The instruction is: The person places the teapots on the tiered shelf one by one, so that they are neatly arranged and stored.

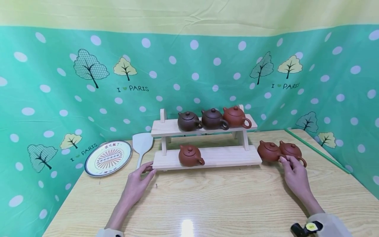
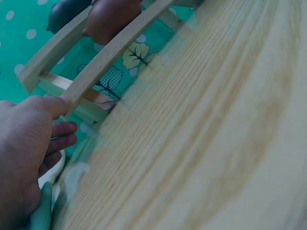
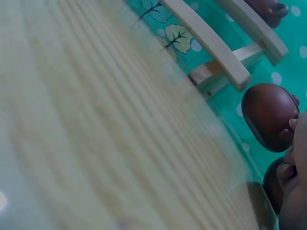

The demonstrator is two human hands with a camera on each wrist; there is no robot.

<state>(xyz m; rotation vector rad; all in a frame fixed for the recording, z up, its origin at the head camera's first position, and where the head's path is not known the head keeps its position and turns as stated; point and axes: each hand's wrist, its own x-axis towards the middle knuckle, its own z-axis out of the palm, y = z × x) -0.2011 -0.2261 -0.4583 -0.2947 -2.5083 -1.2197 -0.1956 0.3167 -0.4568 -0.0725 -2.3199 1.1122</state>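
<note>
Russet, round teapot [image 1: 267, 152] — pinched by right hand [image 1: 296, 175], wooden shelf [image 1: 226, 159]

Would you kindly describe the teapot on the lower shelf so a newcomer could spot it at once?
Find the wooden two-tier stand on the table. On its lower shelf, left of centre, sits a reddish-brown teapot. It is the only teapot on that shelf.
</note>
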